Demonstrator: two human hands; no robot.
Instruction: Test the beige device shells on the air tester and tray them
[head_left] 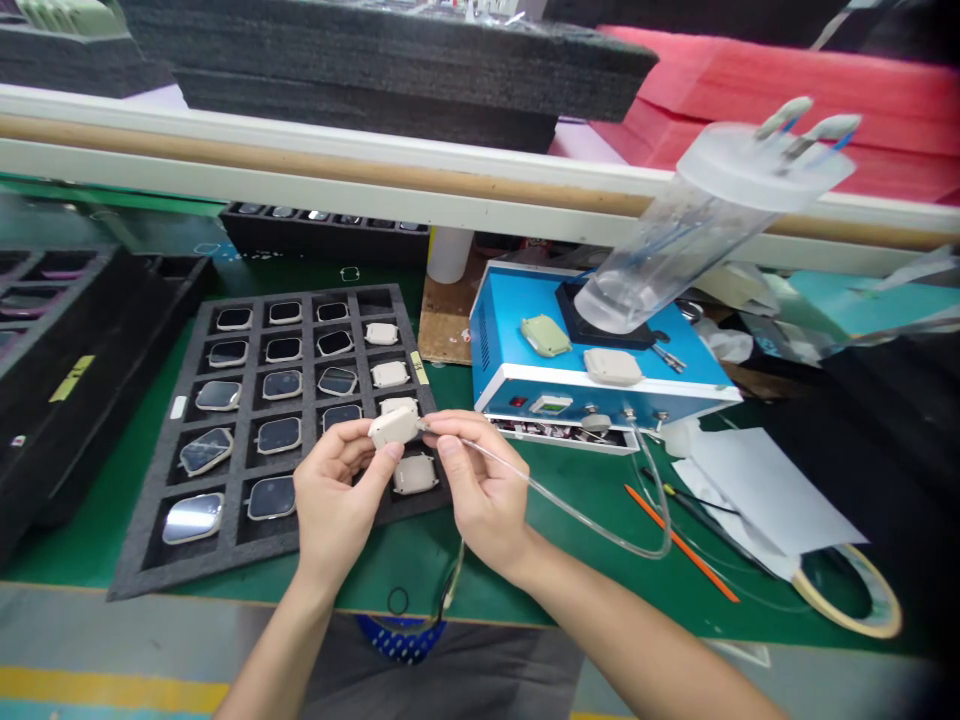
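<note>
Casing (393, 428) looks pale beige, boxy, with rounded corners.

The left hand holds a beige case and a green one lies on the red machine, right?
No, the machine is blue, not red, in the head view. The left hand holds a beige case; a green case lies on the machine.

Left hand (341, 490), at 8 o'clock, and right hand (484, 490), at 6 o'clock: ungloved, slim-fingered. Both forearms (615, 630), at 7 and 5 o'clock: bare. Dark grey fabric (450, 690), low at 6 o'clock: apparently legwear.
</note>
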